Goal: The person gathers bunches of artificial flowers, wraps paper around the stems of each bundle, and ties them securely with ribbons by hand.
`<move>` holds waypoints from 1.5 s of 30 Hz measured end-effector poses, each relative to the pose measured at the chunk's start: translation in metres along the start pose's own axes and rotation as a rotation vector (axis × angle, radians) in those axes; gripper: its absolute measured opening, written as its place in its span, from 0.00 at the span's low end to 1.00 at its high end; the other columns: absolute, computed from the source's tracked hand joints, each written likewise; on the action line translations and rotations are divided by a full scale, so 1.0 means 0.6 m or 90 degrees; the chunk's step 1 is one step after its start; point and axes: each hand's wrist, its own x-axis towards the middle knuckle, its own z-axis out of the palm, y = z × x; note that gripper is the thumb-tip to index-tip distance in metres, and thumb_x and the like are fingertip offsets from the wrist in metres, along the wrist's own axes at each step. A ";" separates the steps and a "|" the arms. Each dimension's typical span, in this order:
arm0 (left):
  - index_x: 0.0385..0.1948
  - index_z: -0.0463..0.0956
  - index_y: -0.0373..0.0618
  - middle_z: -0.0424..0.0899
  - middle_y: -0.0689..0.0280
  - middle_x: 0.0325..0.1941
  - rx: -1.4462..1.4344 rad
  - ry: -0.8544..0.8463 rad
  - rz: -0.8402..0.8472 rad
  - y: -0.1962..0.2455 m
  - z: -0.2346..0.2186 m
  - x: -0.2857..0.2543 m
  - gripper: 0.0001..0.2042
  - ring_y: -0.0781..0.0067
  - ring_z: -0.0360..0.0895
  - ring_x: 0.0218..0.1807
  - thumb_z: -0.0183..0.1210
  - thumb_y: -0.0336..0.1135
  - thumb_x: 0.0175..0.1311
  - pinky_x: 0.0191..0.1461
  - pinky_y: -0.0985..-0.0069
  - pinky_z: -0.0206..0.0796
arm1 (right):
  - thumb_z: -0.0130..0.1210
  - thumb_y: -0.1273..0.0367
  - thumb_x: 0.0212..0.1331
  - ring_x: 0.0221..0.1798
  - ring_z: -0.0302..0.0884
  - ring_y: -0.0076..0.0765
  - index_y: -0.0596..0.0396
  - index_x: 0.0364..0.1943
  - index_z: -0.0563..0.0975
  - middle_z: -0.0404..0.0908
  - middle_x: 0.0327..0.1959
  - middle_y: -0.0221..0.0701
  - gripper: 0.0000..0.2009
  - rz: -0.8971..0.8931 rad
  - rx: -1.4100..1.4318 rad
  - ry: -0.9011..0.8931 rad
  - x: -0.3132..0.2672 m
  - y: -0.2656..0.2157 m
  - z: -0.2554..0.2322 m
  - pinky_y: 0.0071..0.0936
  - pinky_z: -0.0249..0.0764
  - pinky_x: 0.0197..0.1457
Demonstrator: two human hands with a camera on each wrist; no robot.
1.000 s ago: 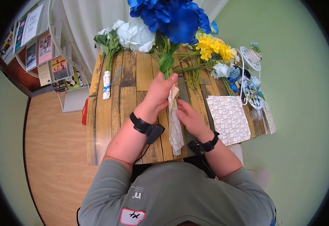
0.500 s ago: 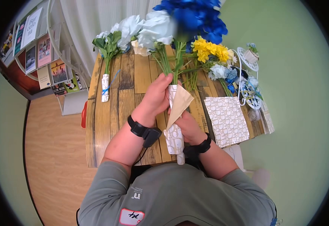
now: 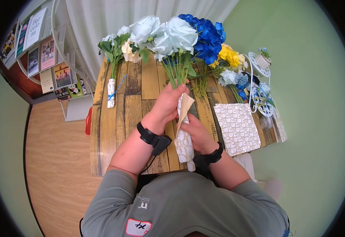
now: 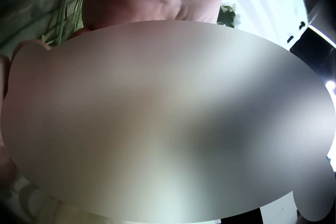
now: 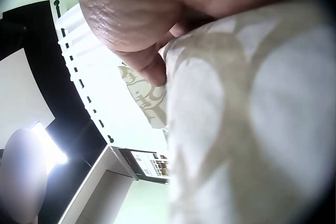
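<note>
My left hand (image 3: pixel 168 103) grips the green stems (image 3: pixel 177 74) of a bouquet where they enter the wrapping. Large pale white roses (image 3: pixel 180 36), deep blue flowers (image 3: pixel 210 41) and a cream flower (image 3: pixel 130 51) fan out above it. White-and-tan patterned wrapping paper (image 3: pixel 184 149) covers the lower stems, with a plain tan flap (image 3: pixel 186 106) folded outward near the top. Lower down, my right hand (image 3: pixel 199 134) has its fingers curled round the paper. In the right wrist view the patterned paper (image 5: pixel 236 113) fills the right side below the palm. A blurred patch hides most of the left wrist view.
A finished-looking small bouquet (image 3: pixel 111 93), wrapped and tied with blue ribbon, lies at the table's left. Patterned paper sheets (image 3: pixel 237 128) lie to the right. Behind them are yellow flowers (image 3: pixel 229 55) and a white metal stand (image 3: pixel 253 85). A magazine rack (image 3: pixel 57 51) stands left of the wooden table (image 3: pixel 117 146).
The bouquet has tipped away from me, bringing its white roses into fuller view and its blue flowers lower. My right hand has come to grip the paper, whose tan flap spread, then narrowed.
</note>
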 end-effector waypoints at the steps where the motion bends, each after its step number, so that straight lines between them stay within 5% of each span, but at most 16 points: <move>1: 0.51 0.68 0.46 0.68 0.71 0.26 0.041 0.038 0.019 -0.002 0.004 0.000 0.08 0.77 0.64 0.24 0.49 0.35 0.77 0.29 0.75 0.62 | 0.55 0.72 0.66 0.44 0.78 0.23 0.57 0.59 0.69 0.78 0.45 0.28 0.18 -0.021 -0.072 0.061 0.002 0.000 0.006 0.26 0.77 0.46; 4: 0.50 0.68 0.45 0.70 0.71 0.27 0.076 0.044 0.005 0.000 0.012 -0.006 0.08 0.77 0.66 0.25 0.49 0.34 0.77 0.31 0.74 0.65 | 0.56 0.72 0.66 0.43 0.77 0.22 0.59 0.57 0.70 0.78 0.45 0.29 0.17 -0.062 -0.221 0.089 0.010 0.016 -0.002 0.25 0.76 0.46; 13: 0.54 0.68 0.44 0.79 0.63 0.37 0.057 -0.027 -0.036 0.009 0.011 -0.015 0.13 0.68 0.78 0.35 0.52 0.38 0.76 0.41 0.66 0.75 | 0.54 0.72 0.68 0.40 0.76 0.21 0.59 0.56 0.70 0.78 0.43 0.28 0.15 -0.051 -0.167 0.126 -0.003 0.019 0.007 0.25 0.75 0.43; 17: 0.51 0.65 0.46 0.78 0.64 0.37 0.040 -0.051 -0.038 0.018 0.021 -0.022 0.11 0.71 0.79 0.35 0.54 0.37 0.75 0.40 0.70 0.75 | 0.53 0.71 0.68 0.40 0.76 0.20 0.58 0.58 0.70 0.78 0.43 0.27 0.16 -0.084 -0.211 0.136 -0.001 0.030 0.002 0.25 0.75 0.44; 20: 0.57 0.64 0.43 0.79 0.62 0.43 0.080 -0.125 -0.029 0.027 0.028 -0.031 0.18 0.69 0.80 0.43 0.56 0.41 0.74 0.48 0.70 0.76 | 0.53 0.71 0.69 0.42 0.78 0.25 0.58 0.58 0.71 0.80 0.44 0.31 0.15 -0.159 -0.279 0.161 -0.001 0.035 0.000 0.28 0.75 0.46; 23: 0.62 0.63 0.41 0.79 0.58 0.53 0.168 -0.050 -0.020 0.028 0.049 -0.042 0.23 0.66 0.79 0.51 0.58 0.38 0.70 0.57 0.66 0.74 | 0.52 0.71 0.70 0.45 0.80 0.31 0.60 0.57 0.72 0.81 0.45 0.35 0.14 -0.236 -0.414 0.231 0.007 0.031 -0.001 0.31 0.75 0.50; 27: 0.69 0.57 0.38 0.77 0.56 0.58 0.398 -0.108 0.081 0.011 0.066 -0.048 0.40 0.68 0.76 0.57 0.70 0.27 0.53 0.61 0.69 0.71 | 0.51 0.73 0.70 0.54 0.76 0.29 0.60 0.59 0.71 0.79 0.52 0.35 0.15 -0.347 -0.487 0.273 0.021 0.021 -0.010 0.30 0.72 0.58; 29: 0.67 0.58 0.38 0.78 0.59 0.54 0.601 0.051 0.206 -0.003 0.080 -0.056 0.40 0.67 0.77 0.55 0.71 0.29 0.51 0.61 0.70 0.70 | 0.50 0.74 0.71 0.54 0.77 0.29 0.60 0.58 0.71 0.79 0.51 0.35 0.14 -0.410 -0.435 0.242 0.032 0.020 -0.010 0.29 0.72 0.58; 30: 0.60 0.65 0.38 0.79 0.61 0.47 0.644 0.129 0.301 -0.014 0.082 -0.056 0.33 0.68 0.77 0.52 0.72 0.30 0.51 0.59 0.70 0.71 | 0.50 0.74 0.71 0.55 0.76 0.28 0.60 0.57 0.72 0.79 0.51 0.35 0.13 -0.429 -0.378 0.251 0.033 0.017 0.002 0.29 0.72 0.58; 33: 0.50 0.72 0.38 0.80 0.65 0.41 0.742 0.125 0.427 -0.028 0.059 -0.051 0.19 0.72 0.78 0.46 0.68 0.30 0.59 0.53 0.73 0.72 | 0.52 0.73 0.69 0.53 0.79 0.33 0.61 0.55 0.72 0.81 0.50 0.38 0.13 -0.476 -0.408 0.287 0.040 0.011 0.012 0.31 0.75 0.55; 37: 0.43 0.74 0.38 0.81 0.61 0.39 0.554 0.115 0.330 -0.030 0.034 -0.034 0.10 0.68 0.77 0.39 0.62 0.31 0.66 0.44 0.72 0.70 | 0.53 0.72 0.69 0.51 0.80 0.34 0.61 0.57 0.72 0.82 0.49 0.38 0.15 -0.362 -0.405 0.299 0.032 0.014 0.014 0.32 0.75 0.54; 39: 0.40 0.75 0.40 0.81 0.68 0.33 0.247 0.079 0.165 -0.021 0.039 -0.033 0.05 0.77 0.76 0.34 0.56 0.32 0.73 0.41 0.77 0.70 | 0.54 0.70 0.69 0.51 0.81 0.35 0.62 0.57 0.72 0.83 0.48 0.38 0.16 -0.365 -0.422 0.308 0.030 0.025 0.008 0.32 0.76 0.54; 45: 0.40 0.74 0.44 0.81 0.69 0.36 0.073 0.029 0.049 -0.018 0.023 -0.020 0.05 0.81 0.77 0.37 0.53 0.34 0.76 0.42 0.79 0.72 | 0.55 0.69 0.69 0.53 0.79 0.33 0.62 0.58 0.71 0.82 0.50 0.38 0.17 -0.381 -0.367 0.275 0.033 0.031 0.003 0.32 0.74 0.56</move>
